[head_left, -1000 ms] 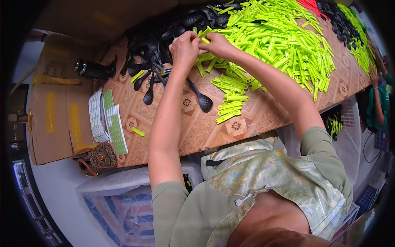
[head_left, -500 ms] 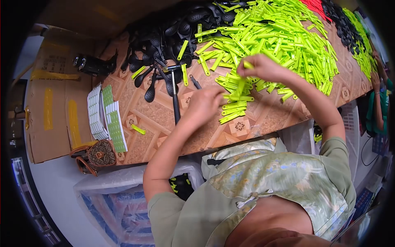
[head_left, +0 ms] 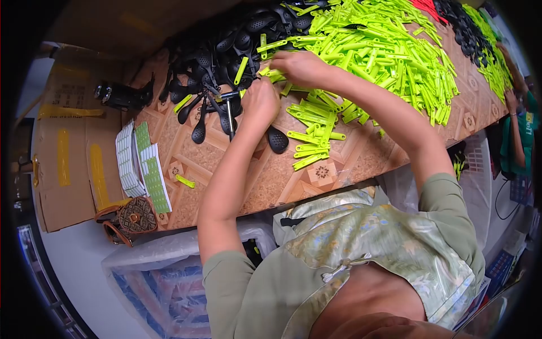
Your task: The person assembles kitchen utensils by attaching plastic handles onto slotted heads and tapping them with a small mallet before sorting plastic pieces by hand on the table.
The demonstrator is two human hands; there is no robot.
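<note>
My left hand (head_left: 261, 103) is closed, and the perforated head of a black slotted spoon (head_left: 277, 139) comes out below it; the spoon's handle end is hidden in my fist. Just above, my right hand (head_left: 299, 68) pinches a lime-green plastic handle piece (head_left: 272, 74) at the top of the left fist. Whether that piece and the spoon touch is hidden by the fingers. A hammer (head_left: 230, 96) with a metal head and dark handle lies left of my left hand, partly covered by the forearm. Several lime-green handle pieces (head_left: 309, 152) lie in a small group nearer my body.
A large heap of lime-green pieces (head_left: 389, 68) fills the table's right, with black spoons (head_left: 206, 65) piled at the back left. Label sheets (head_left: 152, 164), a patterned bag (head_left: 135, 217) and a cardboard box (head_left: 70, 141) are at left. Another person's arm (head_left: 515, 133) shows far right.
Both hands have moved up and left, away from the small green group, and come together. The black spoon head now shows below my left hand.
</note>
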